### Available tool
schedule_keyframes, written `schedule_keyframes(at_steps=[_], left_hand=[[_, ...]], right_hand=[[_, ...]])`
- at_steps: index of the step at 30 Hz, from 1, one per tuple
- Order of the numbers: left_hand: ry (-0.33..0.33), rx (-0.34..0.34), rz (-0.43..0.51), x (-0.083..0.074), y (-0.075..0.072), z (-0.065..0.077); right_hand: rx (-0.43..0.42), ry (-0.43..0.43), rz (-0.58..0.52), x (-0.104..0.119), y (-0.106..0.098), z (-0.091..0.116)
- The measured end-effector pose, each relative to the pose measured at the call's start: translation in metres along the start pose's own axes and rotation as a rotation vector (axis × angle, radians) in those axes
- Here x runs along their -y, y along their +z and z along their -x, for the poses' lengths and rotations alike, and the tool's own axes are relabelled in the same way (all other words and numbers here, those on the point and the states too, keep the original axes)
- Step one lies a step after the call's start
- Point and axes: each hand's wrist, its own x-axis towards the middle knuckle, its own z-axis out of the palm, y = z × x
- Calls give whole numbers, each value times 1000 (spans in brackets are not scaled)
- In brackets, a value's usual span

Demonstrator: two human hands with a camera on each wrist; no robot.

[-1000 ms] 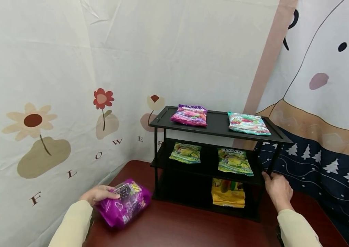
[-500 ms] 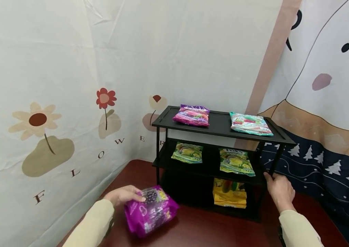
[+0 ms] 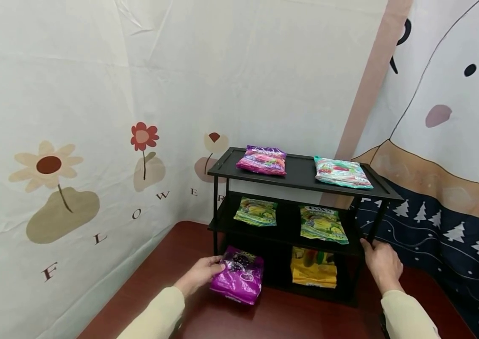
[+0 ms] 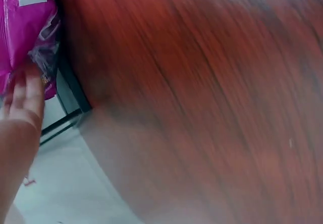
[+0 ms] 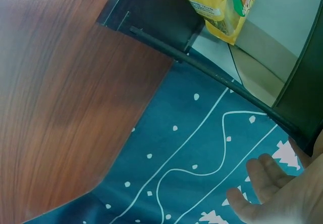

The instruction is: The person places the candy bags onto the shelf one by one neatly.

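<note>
My left hand [image 3: 203,272] pinches a purple candy bag [image 3: 243,282] with dark berries on its front by its left edge. The bag leans back, its top under the middle shelf at the left of the bottom tier. In the left wrist view the fingers [image 4: 26,90] lie against the bag [image 4: 28,24], which shows a barcode. My right hand [image 3: 383,263] holds the black three-tier rack [image 3: 300,165] at the right end of its middle shelf. The right wrist view has the thumb and index finger at the shelf's corner post, the other fingers loosely bent.
Pink-purple [image 3: 263,161] and teal-white [image 3: 342,172] candy bags lie on the top shelf. Two green-yellow bags, left [image 3: 256,212] and right [image 3: 322,225], occupy the middle one. A yellow bag [image 3: 313,268] sits at the bottom right. The reddish-brown table [image 3: 205,320] meets printed cloth walls.
My left hand has carried the purple bag rightward from the table's left side to the rack's bottom tier, turning it more upright. My right hand keeps its place on the rack.
</note>
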Motion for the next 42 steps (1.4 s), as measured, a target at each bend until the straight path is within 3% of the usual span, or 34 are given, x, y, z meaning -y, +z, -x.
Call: schedule_keyframes(at_steps=[2,6,9,11,14,16,18,20,23,27,34,42], left_hand=[[64,-38,-174,0,3,1],[249,-142,-618,1,8,4],[445,-202,-900,4,12,9],[617,-242,-1057,8,13,12],[877,-266,-1215,14,14,17],[1022,-244,-1288,18,15,18],[1116,-206,-1347,22,17,19],[1166,-179,-1392,24,20,18],[1190,-175,-1426,25,25,17],[1165,-200,-1428,21,30,15],[1003,-201,-1465,11,43,3],[842,-201,-1511,11,49,-6]], right_hand=[[-3,-2,-2,0,-1,0],[-7,0,-6,0,-2,-1],[-5,17,-1,-1,-2,-1],[0,19,-1,0,-1,-2],[0,10,-4,1,0,-3],[-7,-2,-6,2,0,-3],[-15,-4,-3,3,0,-3],[-15,-1,-5,3,-1,-4],[-8,4,-4,4,-1,-4],[-9,5,-4,3,-1,-5],[-20,18,-5,1,1,-4],[14,31,-7,0,1,-2]])
